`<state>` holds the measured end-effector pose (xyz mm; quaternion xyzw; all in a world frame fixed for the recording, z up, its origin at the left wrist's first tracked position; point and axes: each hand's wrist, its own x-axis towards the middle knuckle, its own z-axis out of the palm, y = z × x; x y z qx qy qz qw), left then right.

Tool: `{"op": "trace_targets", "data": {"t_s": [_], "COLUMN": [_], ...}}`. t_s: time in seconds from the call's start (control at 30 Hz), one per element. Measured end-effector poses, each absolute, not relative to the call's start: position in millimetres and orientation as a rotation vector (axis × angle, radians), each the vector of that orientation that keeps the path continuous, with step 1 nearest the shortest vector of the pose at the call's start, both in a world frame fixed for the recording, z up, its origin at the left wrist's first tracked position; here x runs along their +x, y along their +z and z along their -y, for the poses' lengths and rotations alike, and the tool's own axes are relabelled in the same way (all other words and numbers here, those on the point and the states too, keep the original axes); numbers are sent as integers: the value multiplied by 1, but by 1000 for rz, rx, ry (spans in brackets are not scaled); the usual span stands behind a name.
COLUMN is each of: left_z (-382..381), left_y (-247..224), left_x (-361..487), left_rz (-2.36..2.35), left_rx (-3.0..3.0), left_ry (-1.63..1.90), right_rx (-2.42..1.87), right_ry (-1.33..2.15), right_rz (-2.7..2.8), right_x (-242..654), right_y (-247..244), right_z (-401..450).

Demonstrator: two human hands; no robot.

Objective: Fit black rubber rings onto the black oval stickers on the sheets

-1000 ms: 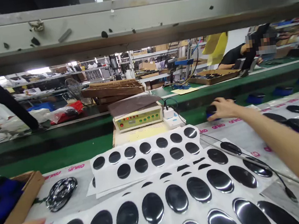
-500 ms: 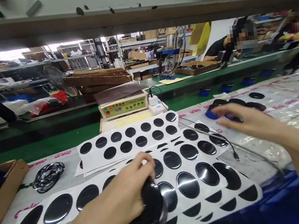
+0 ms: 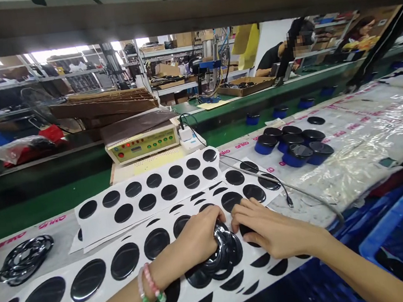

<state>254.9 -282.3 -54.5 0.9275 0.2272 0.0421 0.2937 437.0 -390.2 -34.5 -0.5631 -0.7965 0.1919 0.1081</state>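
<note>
My left hand (image 3: 201, 233) is closed round a bundle of glossy black loops that looks like a coiled cable (image 3: 225, 257). The coil is low over white sheets of round black stickers (image 3: 124, 260); my fingers hide part of it. Just to its right is my right hand (image 3: 274, 230), fingers bent and thumb apart, with nothing visibly gripped. A black disc shows between that thumb and fingers, apparently a sticker on the sheet beneath. Farther right stands a cluster of round blue pieces with glossy black tops (image 3: 296, 152).
Another shiny coiled cable (image 3: 26, 258) lies at the left. Behind the sheets sits a control box (image 3: 142, 145) with lit buttons. A grey cable (image 3: 312, 196) crosses the bench beside a blue crate (image 3: 398, 216). Across the green conveyor (image 3: 216, 120), a person (image 3: 274, 58) is at work.
My right hand has come back from the blue pieces to beside the coil, leaving them clustered on the bench. My left hand still holds the coil. The view has shifted to the right.
</note>
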Motion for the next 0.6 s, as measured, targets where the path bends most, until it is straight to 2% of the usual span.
{"op": "trace_targets", "data": {"t_s": [0.27, 0.6], "left_z": [275, 289], "left_y": [-48, -51], "left_x": [247, 248], "left_rz": [-624, -666], "left_rx": [2458, 2458], "left_ry": [128, 113], "right_rx": [-1654, -1610], "right_ry": [338, 217], "right_rz": [2155, 2296], "right_x": [460, 442], "right_y": [-49, -51], "right_z": [419, 392]}}
